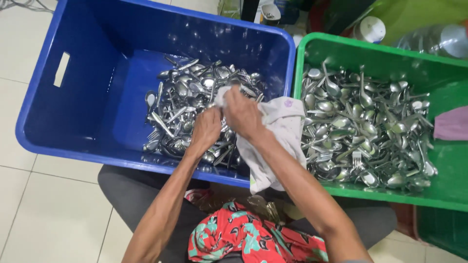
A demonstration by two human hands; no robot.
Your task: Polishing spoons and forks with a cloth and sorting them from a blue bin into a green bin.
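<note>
Wiping is the step in hand: both hands meet over the blue crate (44, 97), the left hand (207, 127) closed on something small I cannot make out, the right hand (242, 113) clamped on a white cloth (282, 131) draped across the crate rims. Cutlery (190, 102) lies heaped below; the green crate (438, 195) holds more spoons (360, 126). A white lidded tub (370, 29) stands behind, a pink cloth (452, 124) at right.

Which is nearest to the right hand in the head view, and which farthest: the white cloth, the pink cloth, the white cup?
From the right hand:
1. white cloth: gripped in that hand, draped over the blue crate's rim.
2. white cup: up beyond the green crate.
3. pink cloth: far right, in the green crate.
</note>
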